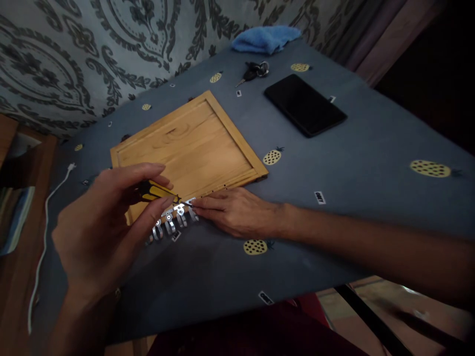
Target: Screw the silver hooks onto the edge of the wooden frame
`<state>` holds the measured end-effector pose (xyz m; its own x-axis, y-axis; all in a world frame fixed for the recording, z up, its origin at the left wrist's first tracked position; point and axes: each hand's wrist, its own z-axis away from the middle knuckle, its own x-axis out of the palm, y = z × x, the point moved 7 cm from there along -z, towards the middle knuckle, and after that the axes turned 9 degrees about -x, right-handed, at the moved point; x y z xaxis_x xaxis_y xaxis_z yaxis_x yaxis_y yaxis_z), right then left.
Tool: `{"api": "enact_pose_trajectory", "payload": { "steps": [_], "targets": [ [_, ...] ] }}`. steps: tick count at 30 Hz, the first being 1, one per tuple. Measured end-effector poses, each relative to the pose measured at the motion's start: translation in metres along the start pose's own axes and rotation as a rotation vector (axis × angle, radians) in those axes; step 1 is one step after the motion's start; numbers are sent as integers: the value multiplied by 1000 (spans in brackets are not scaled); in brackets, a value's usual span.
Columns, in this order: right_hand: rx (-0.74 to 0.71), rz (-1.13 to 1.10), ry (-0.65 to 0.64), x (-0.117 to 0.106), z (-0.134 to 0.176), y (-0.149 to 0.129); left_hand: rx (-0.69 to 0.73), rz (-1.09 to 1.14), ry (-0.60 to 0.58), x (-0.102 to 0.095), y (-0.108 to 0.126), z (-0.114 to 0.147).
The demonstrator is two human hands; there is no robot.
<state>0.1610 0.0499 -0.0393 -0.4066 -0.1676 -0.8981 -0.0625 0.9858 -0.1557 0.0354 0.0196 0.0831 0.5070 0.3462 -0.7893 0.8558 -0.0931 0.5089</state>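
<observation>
My left hand (107, 222) is closed round the yellow and black handle of a screwdriver (159, 192). Its thin shaft points right, toward a metal hook rail (168, 211) along the near edge of a framed wooden board (185, 148). Several silver hooks hang off that edge over the tablecloth. My right hand (237, 210) presses its fingertips together at the right end of the rail, by the screwdriver's tip. Whatever sits under those fingertips is hidden. A few small dark holes show in the board's edge above my right hand.
A black tablet (305, 105) lies to the right of the board on the blue-grey tablecloth (371, 148). Behind it are keys (256, 71) and a blue cloth (266, 39). A white cable (45, 232) runs down the left side, near a wooden shelf with books (15, 217).
</observation>
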Motion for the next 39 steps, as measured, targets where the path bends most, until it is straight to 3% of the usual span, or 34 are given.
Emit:
{"api": "enact_pose_trajectory", "payload": {
  "steps": [2, 6, 13, 27, 32, 39],
  "targets": [
    [-4, 12, 11, -1, 0, 0, 4, 37, -29, 1, 1, 0],
    [-25, 28, 62, -3, 0, -1, 64, -92, -27, 3, 4, -2],
    [-2, 17, 22, 0, 0, 0, 30, -80, 67, -9, 6, 0],
    [-19, 16, 31, -4, 0, -1, 96, -134, -7, -1, 4, -2],
    [-16, 33, 23, -4, 0, -1, 56, -107, -53, 2, 0, -2],
    [-9, 38, 15, -3, 0, 0, 105, -143, 2, -1, 7, -2]
  ]
}}
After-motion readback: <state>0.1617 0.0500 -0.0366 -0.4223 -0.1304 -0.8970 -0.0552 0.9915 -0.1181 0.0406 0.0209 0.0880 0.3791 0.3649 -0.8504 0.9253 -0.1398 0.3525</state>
